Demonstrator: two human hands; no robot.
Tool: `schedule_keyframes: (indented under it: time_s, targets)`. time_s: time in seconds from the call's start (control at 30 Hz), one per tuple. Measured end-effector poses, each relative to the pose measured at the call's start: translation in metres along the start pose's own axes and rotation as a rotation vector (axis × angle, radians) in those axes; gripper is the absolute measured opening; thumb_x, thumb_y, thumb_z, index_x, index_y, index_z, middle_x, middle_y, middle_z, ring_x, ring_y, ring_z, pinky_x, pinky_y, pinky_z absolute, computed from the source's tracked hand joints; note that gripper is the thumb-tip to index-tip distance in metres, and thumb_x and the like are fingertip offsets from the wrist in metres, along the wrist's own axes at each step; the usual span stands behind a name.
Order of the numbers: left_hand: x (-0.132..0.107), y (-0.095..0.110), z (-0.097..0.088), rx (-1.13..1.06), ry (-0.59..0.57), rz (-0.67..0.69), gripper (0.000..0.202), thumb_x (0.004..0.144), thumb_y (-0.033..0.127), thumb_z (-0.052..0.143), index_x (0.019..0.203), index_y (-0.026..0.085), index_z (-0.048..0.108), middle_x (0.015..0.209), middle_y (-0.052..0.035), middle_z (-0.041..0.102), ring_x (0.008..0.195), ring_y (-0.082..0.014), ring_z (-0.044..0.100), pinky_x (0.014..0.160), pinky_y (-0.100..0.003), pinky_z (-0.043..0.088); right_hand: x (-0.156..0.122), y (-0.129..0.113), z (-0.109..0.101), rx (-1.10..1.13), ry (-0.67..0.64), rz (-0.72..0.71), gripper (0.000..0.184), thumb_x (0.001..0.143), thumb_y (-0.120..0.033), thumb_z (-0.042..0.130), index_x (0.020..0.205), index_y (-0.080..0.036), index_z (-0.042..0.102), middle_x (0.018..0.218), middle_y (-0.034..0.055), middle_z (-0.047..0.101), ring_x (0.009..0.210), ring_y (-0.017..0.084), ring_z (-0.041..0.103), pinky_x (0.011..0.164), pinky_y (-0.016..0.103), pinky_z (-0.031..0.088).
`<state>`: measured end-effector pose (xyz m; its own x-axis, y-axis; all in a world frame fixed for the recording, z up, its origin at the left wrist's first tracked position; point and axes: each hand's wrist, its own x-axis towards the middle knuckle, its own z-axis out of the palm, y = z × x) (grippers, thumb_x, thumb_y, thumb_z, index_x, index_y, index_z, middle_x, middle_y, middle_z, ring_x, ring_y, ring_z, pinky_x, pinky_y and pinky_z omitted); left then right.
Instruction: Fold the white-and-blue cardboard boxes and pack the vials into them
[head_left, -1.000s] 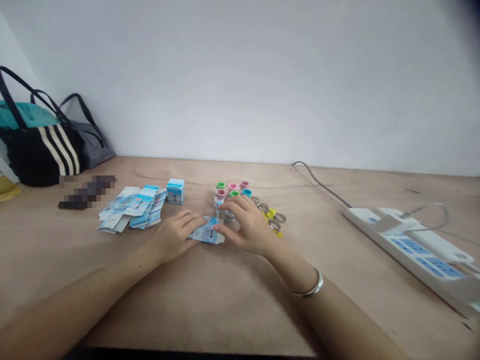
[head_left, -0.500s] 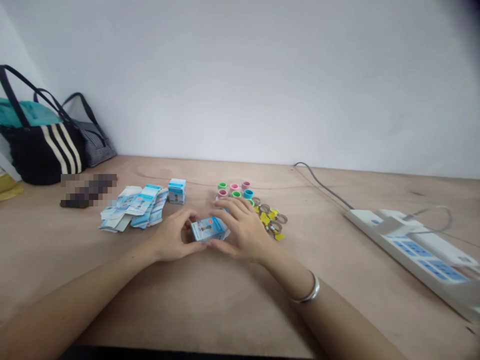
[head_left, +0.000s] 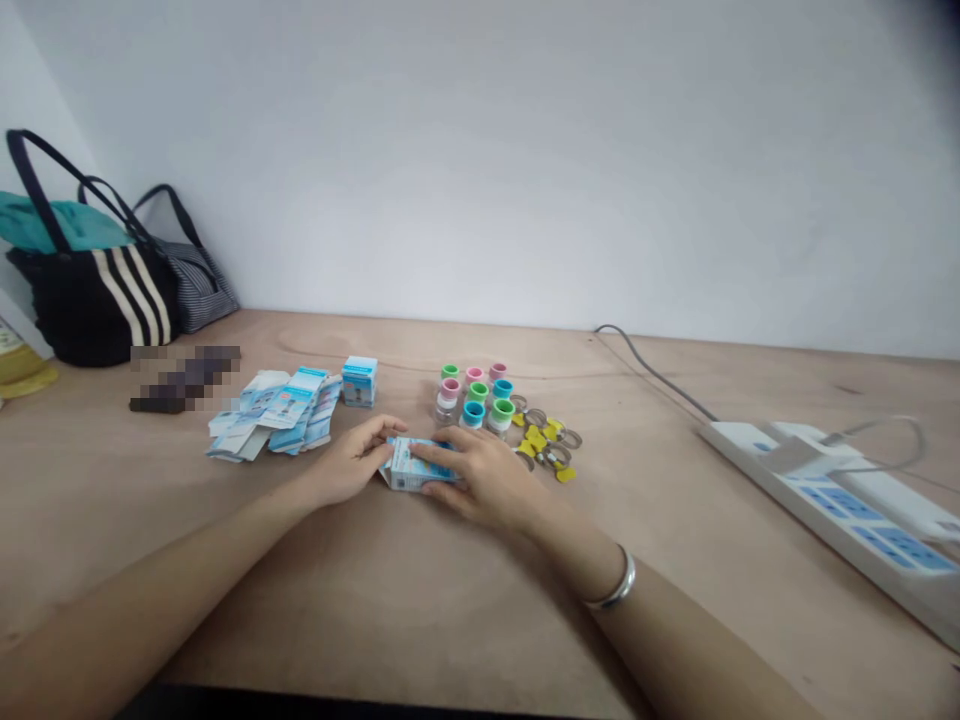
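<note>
A small blue-and-white carton [head_left: 411, 478] lies on its side on the table, an end flap sticking out at its left. My right hand [head_left: 495, 478] is closed around the carton's right part, fingers over the top and thumb along the near side. At the flap end, my left hand [head_left: 349, 462] has its thumb and fingers closed about the edge; its fingertips are partly hidden. Beyond the carton stand several small clear bottles [head_left: 445, 405] with green, pink and blue rims. Rings with yellow tags [head_left: 536, 438] lie beside my right hand.
Flattened cartons [head_left: 292, 405] lie in a pile at the left, next to an upright formed carton [head_left: 360, 382]. A blurred dark object [head_left: 184, 380] and a black striped bag [head_left: 97, 300] are farther left. A white power strip [head_left: 825, 500] with a cable occupies the right.
The carton has been turned, so a different face is up and an end flap shows at its left. My right hand has shifted slightly nearer, uncovering more bottles.
</note>
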<state>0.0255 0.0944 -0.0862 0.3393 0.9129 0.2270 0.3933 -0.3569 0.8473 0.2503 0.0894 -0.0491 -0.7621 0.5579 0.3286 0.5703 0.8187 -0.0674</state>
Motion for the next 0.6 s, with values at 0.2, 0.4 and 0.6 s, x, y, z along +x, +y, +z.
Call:
schedule_keyframes:
  time_s: [0.2,0.4,0.6]
  targets:
    - [-0.003,0.010,-0.009,0.268,0.071,0.121,0.030,0.084,0.019,0.043,0.110,0.019,0.057,0.110,-0.0059,0.064,0.105,-0.0203,0.059,0.093,-0.037,0.047,-0.001,0.005,0.001,0.060,0.055,0.014,0.041,0.084,-0.037,0.058,0.121,-0.019,0.057,0.113,0.0122,0.062,0.096,0.023,0.060,0.081,0.035,0.045]
    - [-0.010,0.022,-0.008,0.429,-0.001,0.416,0.033,0.081,0.029,0.059,0.113,0.020,0.056,0.113,-0.0081,0.061,0.102,-0.0204,0.059,0.091,-0.033,0.047,0.000,0.007,0.000,0.156,0.144,0.033,0.031,0.088,-0.035,0.052,0.110,-0.015,0.062,0.097,0.0110,0.070,0.083,0.019,0.065,0.074,0.030,0.049]
    - [-0.005,0.015,-0.002,0.260,0.086,0.212,0.011,0.084,0.025,0.053,0.090,0.017,0.059,0.069,0.0018,0.060,0.062,-0.0111,0.056,0.059,-0.021,0.046,-0.001,0.011,-0.002,0.262,0.317,0.170,0.022,0.086,-0.032,0.054,0.101,-0.019,0.065,0.089,0.0061,0.072,0.069,0.015,0.066,0.063,0.024,0.048]
